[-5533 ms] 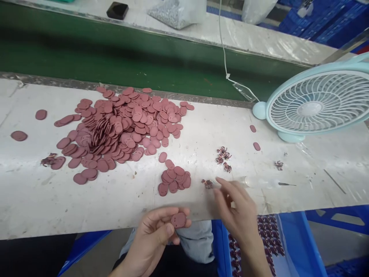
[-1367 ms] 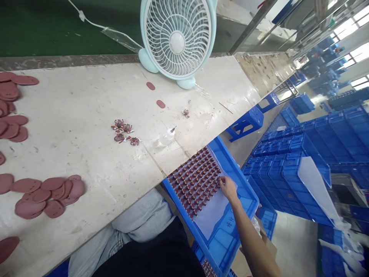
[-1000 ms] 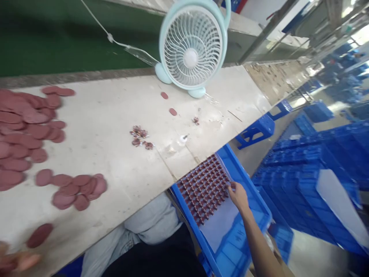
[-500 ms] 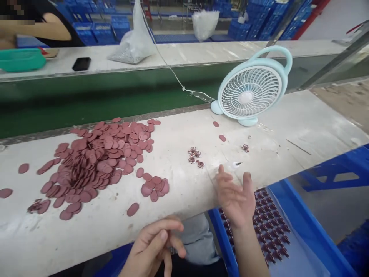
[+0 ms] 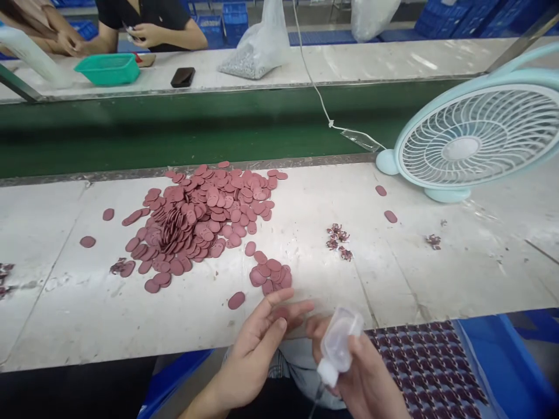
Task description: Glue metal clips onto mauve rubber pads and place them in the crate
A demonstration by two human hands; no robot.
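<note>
Wide white surface [image 5: 437, 279] ahead of both hands, and one green conveyor belt [image 5: 196, 134] running behind it. One pale blue desk fan [image 5: 467, 145] stands far out beyond the right grip. One blue crate [image 5: 502, 372] sits just to that grip's outer side, below the surface edge, lined with rows of small dark-red parts [image 5: 428, 366], too many to count.

Beyond the left grip there's one big heap of mauve oval discs [image 5: 201, 215], far past counting. Closer in lies a small cluster [image 5: 269, 273] of roughly ten, with a single loose disc [image 5: 236, 300] just off the fingertips. Two more discs [image 5: 390, 216] lie out near the fan.

Now the hands. The right hand [image 5: 367, 381] is closed around one clear squeeze bottle [image 5: 338, 340], tipped nozzle-down just in front of the body, close beside the left hand [image 5: 257, 343]. The left fingers are stretched and parted. There's a pinkish patch at their tips, but whether a disc is pinched there I cannot tell.

My read is that this is the dispensing step, with bottle and left hand brought together at the near edge. It calls for a steady nozzle tip right against whatever those left fingers present.

Smallest bits now: one knot of several tiny dark-red pieces [image 5: 338, 238] well beyond the right grip, and one stray piece [image 5: 434, 241] further out.
</note>
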